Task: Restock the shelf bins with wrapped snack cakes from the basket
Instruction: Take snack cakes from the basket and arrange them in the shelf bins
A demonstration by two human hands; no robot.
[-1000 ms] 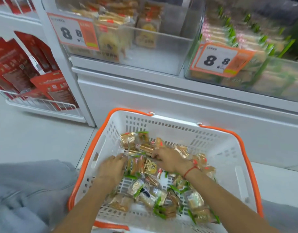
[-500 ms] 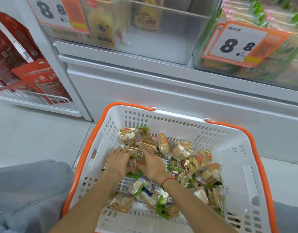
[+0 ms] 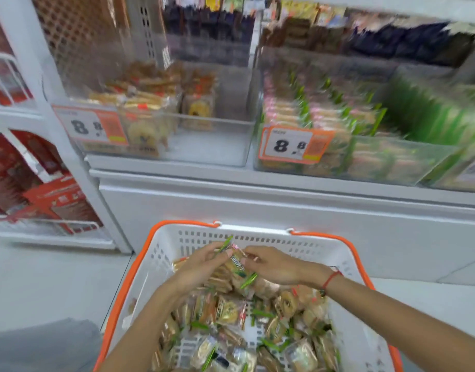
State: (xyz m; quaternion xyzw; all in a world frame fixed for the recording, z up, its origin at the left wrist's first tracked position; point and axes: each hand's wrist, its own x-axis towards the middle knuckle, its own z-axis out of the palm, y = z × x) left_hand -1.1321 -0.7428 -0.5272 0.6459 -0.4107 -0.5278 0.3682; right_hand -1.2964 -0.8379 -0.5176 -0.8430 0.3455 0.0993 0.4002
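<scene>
Both hands have lifted out of the pile since half a second ago. I see left hand [image 3: 201, 267] and right hand [image 3: 274, 265] gripping a bunch of cakes [image 3: 237, 264] between them, above the basket [image 3: 260, 233]. Gathering looks done; bins [image 3: 212, 142] lie beyond, the left one part empty.

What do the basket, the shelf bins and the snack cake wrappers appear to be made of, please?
Basket: moulded white plastic, matte, with slotted walls and an orange rim. Left shelf bin: clear rigid plastic, probably acrylic; its contents show through. Snack cake wrappers: thin glossy film, clear with gold print, catching glare; some have green ends.
</scene>
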